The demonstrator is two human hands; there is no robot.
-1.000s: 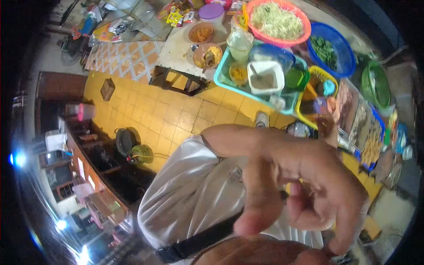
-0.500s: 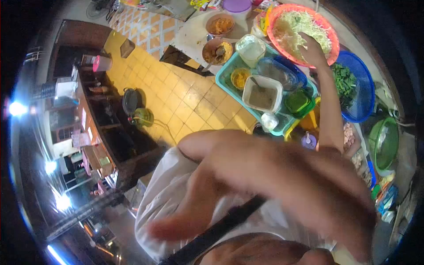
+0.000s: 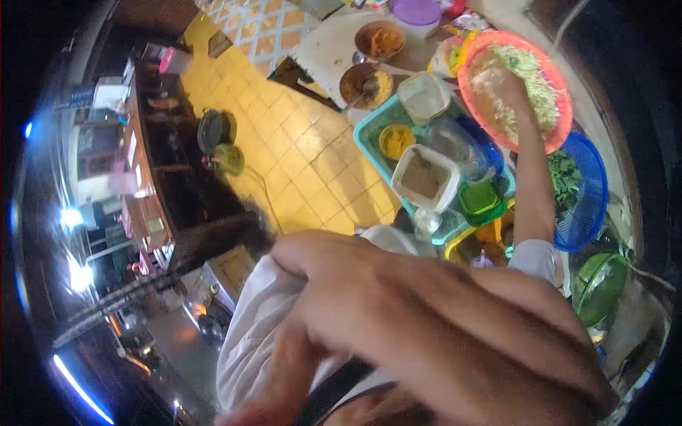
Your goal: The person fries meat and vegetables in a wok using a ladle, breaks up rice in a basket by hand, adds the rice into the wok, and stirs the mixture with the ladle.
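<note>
My left hand (image 3: 426,319) is very close to the camera, blurred, its back toward me. Its fingers stretch toward the lower right and its thumb points down; nothing shows in it. My right hand (image 3: 510,89) is down in the coral-coloured basin (image 3: 561,113), among pale green shredded cabbage (image 3: 529,64) and a beige heap. Its fingers look drawn together on the shreds, with the tips hidden. Below that basin, partly behind my right forearm, a blue colander (image 3: 586,227) holds green leaves (image 3: 565,181).
Left of my right arm, a turquoise tray (image 3: 373,153) carries several tubs, one with yellow paste (image 3: 396,142). Two brown bowls, an upper one (image 3: 380,40) and a lower one (image 3: 364,86), stand beyond it. A green basket (image 3: 600,287) is at right. Yellow tiles (image 3: 284,142) cover the floor.
My right hand has gone from spread over the cabbage to deeper among the shreds, its fingers closer together. My left hand stays near the camera, slightly lower. The view has shifted.
</note>
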